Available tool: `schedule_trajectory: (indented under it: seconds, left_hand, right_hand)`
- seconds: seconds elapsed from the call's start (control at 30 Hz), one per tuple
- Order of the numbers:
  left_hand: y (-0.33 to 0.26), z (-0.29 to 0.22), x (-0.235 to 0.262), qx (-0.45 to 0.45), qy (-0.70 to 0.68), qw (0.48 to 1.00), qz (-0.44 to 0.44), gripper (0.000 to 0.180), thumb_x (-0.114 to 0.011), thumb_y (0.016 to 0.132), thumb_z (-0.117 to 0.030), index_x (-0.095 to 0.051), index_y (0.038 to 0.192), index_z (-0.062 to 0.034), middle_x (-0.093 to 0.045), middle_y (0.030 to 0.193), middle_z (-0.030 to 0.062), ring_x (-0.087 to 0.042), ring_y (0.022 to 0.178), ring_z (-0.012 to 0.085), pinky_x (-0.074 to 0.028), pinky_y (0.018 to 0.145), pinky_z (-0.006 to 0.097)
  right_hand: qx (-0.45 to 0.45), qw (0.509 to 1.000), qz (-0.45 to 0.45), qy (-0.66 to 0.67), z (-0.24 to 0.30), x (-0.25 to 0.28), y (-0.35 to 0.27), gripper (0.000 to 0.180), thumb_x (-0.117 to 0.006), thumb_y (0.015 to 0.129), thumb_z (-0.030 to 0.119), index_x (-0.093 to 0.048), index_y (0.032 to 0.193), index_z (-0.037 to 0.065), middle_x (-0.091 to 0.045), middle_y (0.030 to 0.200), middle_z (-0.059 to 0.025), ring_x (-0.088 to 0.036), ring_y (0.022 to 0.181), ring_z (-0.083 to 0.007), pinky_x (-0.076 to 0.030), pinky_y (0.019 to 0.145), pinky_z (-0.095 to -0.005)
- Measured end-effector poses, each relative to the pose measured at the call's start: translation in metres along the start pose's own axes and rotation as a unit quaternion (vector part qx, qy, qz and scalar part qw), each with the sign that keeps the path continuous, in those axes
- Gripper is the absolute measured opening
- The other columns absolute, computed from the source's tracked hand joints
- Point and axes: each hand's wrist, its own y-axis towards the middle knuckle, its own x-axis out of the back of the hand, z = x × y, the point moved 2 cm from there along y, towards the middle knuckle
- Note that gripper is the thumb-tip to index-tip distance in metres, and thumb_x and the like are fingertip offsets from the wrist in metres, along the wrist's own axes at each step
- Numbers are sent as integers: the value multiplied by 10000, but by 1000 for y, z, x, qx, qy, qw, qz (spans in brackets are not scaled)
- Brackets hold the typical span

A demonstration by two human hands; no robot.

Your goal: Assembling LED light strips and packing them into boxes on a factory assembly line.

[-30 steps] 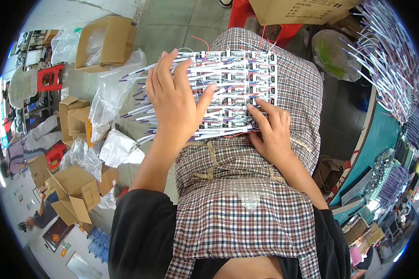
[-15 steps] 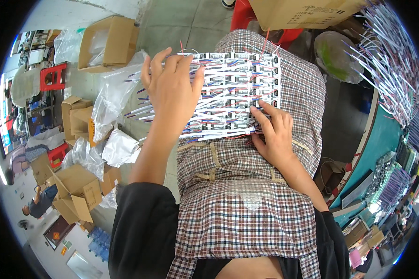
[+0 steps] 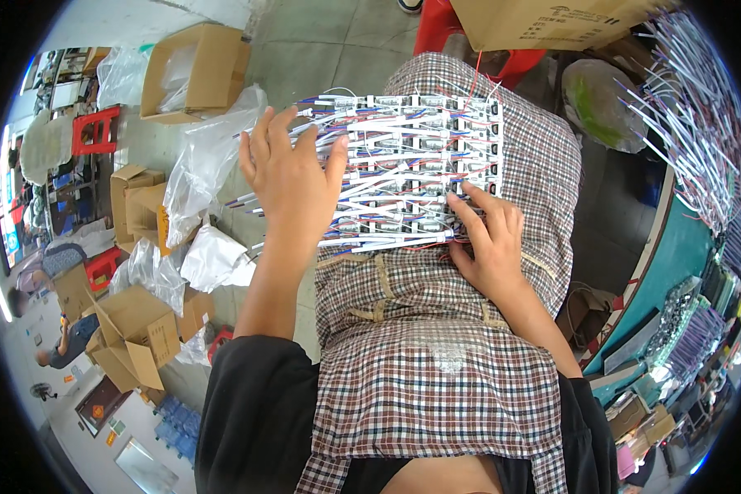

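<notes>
A white panel of small circuit boards [image 3: 492, 148] lies across my lap on a checked apron [image 3: 436, 329]. Rows of white, blue and red wires [image 3: 379, 177] run over it, their ends sticking out past the left side. My left hand [image 3: 292, 177] is over those wire ends with its fingers spread; some wires pass beneath it. At the panel's near right corner is my right hand [image 3: 494, 243], fingertips on the boards and thumb at the near edge, holding the panel. One red wire [image 3: 477, 70] stands up from the far edge.
On my right, a green-topped table [image 3: 659, 272] bears a large bundle of wires [image 3: 696, 123] and stacked parts. A cardboard box [image 3: 543, 25] sits on a red stool [image 3: 436, 33] ahead. Left on the floor are open boxes [image 3: 193, 74] and plastic bags [image 3: 202, 177].
My left hand has shifted a little left and nearer me, its fingers drawn off the far edge wires toward the wire ends. My right hand stays at the panel's corner.
</notes>
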Motion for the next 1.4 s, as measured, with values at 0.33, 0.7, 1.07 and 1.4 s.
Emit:
schedule_trajectory:
  seconds: [0.33,0.7,1.07,1.4]
  left_hand:
    - [11,-38,22,-98,-72,992,-28,510,-713,872,-337,-620,1284,-51,-549,1377,106,-462,1348,289,-252,1170,526]
    - [3,-32,-4,-38,-128,990,-33,557,-831,747,-289,-612,1224,-103,-549,1177,92,-503,1150,311,-356,993,472]
    - [-1,-29,-13,-37,-124,990,-49,473,-792,778,-270,-617,1190,-115,-544,1249,101,-491,1216,329,-317,1055,518]
    - [-26,-72,12,-197,-144,965,92,553,-668,889,-417,-588,1398,-216,-391,1584,105,-353,1465,374,-238,1151,590]
  right_hand:
    - [4,1000,2,-2,1,1,-2,767,-766,644,52,-583,1381,163,-535,1411,-69,-540,1132,-281,-398,968,-460]
    - [-1,1000,5,0,1,3,-4,778,-753,617,52,-595,1371,162,-544,1408,-70,-545,1109,-273,-396,967,-457]
    - [-14,1000,11,-3,1,4,-3,764,-758,617,55,-612,1358,165,-560,1380,-64,-546,1111,-262,-389,956,-449]
    - [-12,1000,18,21,0,6,-1,756,-774,640,75,-596,1368,168,-548,1387,-56,-544,1116,-264,-394,943,-434]
